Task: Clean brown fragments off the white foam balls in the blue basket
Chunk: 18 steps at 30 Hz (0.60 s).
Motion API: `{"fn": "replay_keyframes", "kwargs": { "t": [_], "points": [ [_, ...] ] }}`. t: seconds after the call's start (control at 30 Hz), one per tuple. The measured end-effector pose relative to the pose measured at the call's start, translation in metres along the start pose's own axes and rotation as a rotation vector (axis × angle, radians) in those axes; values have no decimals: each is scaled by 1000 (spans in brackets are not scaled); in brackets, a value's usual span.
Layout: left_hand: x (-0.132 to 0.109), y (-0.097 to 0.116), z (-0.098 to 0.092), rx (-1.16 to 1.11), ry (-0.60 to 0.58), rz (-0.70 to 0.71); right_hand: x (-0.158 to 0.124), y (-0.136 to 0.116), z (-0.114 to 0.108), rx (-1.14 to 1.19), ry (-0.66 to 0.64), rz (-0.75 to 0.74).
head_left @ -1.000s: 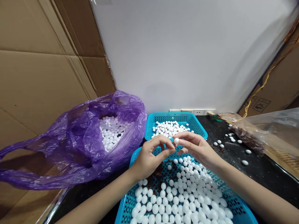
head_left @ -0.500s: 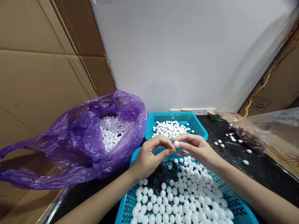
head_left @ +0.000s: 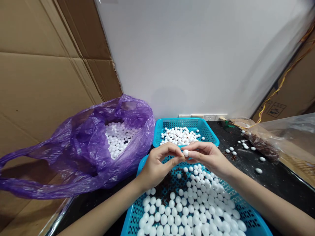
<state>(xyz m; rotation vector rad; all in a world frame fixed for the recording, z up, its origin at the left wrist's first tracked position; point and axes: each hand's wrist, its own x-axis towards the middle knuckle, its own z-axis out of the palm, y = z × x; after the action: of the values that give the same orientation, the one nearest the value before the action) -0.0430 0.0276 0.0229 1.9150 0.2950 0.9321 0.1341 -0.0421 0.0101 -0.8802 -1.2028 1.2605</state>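
- A person's two bare hands work together above a blue plastic basket (head_left: 256,223) on a black counter (head_left: 278,190).
- The right hand (head_left: 209,158) pinches a small white ball (head_left: 185,153) narrowly between thumb and forefinger; its other fingers curl loosely behind.
- The left hand (head_left: 155,167) arches in from the other side, its fingertips (head_left: 180,154) closed narrowly against the same ball.
- The ball sits between both hands, held above the near rim of the basket, touching nothing else.
- Below the hands, the basket holds a thick scatter of white balls (head_left: 187,205) mixed with dark reddish-brown bits (head_left: 167,186).
- Just beyond it, a second blue basket (head_left: 187,123) carries a smaller heap of white balls (head_left: 178,136) flecked with brown.
- To the left, a purple plastic bag (head_left: 73,160) lies open, packed with clean white balls (head_left: 118,139).
- To the right, a clear plastic bag (head_left: 278,137) with brown matter inside rests on the counter, near loose white balls (head_left: 258,170).
- Flattened cardboard (head_left: 44,98) stands at the left, beside a white wall (head_left: 197,59) with a power socket strip (head_left: 209,117) at its foot.
- Yellow wires (head_left: 278,88) run across cardboard at the right.
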Motion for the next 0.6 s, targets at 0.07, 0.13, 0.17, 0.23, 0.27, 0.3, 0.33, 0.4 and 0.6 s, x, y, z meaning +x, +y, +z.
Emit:
{"fn": "replay_keyframes", "kwargs": {
  "t": [0.07,0.13,0.17,0.23,0.27,0.3,0.33,0.4,0.6],
  "points": [
    [0,-1,0,-3,6,-2,0,0,0,-10,2,-11],
    [0,-1,0,-13,6,-5,0,0,0,-13,-3,-20],
    [0,-1,0,-21,3,-9,0,-1,1,-11,-8,-23],
    [0,0,0,-42,-3,-17,-1,-2,1,-2,-25,-27],
    [0,0,0,-53,-5,-21,-1,-2,1,5,-33,-27],
    [1,0,0,-64,-6,-26,-1,-3,1,11,-40,-26],
    [1,0,0,-74,-7,-30,-2,-3,1,17,-46,-24],
    [1,0,0,-98,-10,-34,-1,-4,0,23,-52,-14],
    [1,-1,0,-171,-33,-22,-2,-5,2,31,-52,-15]
  ]
}}
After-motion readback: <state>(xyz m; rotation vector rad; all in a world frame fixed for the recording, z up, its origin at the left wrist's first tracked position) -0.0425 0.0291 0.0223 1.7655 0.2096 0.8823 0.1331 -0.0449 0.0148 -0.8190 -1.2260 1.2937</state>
